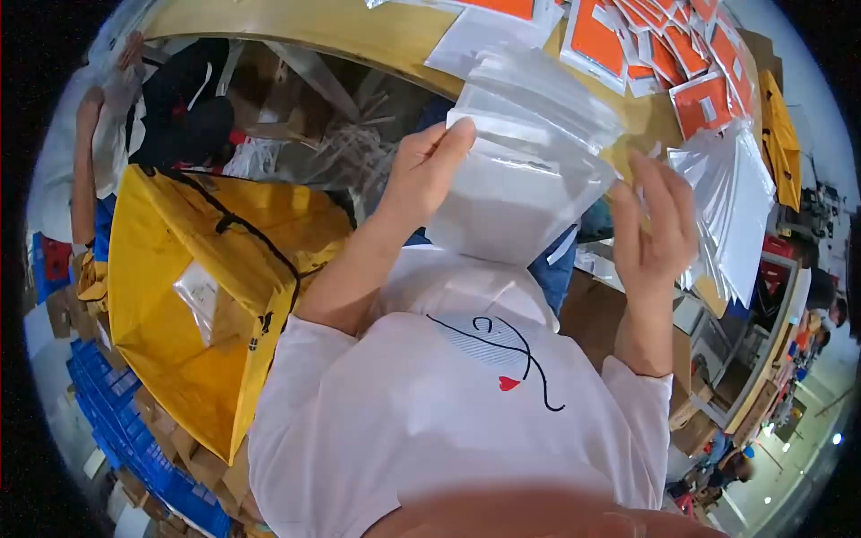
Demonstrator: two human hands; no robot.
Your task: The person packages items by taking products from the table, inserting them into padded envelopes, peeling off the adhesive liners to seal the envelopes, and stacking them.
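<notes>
My left hand (423,176) pinches the left edge of a fanned stack of clear plastic bags (513,211), thumb on top. The bags hang over the table's front edge, in front of my chest. My right hand (656,220) is raised just right of the stack, fingers apart and slightly blurred, holding nothing that I can see. Beside it, on the table's right end, lies a thick pile of white plastic sleeves (728,211). Beyond the bags, flat packs with orange fronts (659,45) are heaped on the wooden table (377,45).
A large yellow bag (148,296) with black trim gapes on my left, a clear-wrapped packet (197,291) inside. Under the table are cardboard and plastic scraps (350,148). Another person's arm (85,170) shows at far left. Blue crates (148,448) stand at lower left.
</notes>
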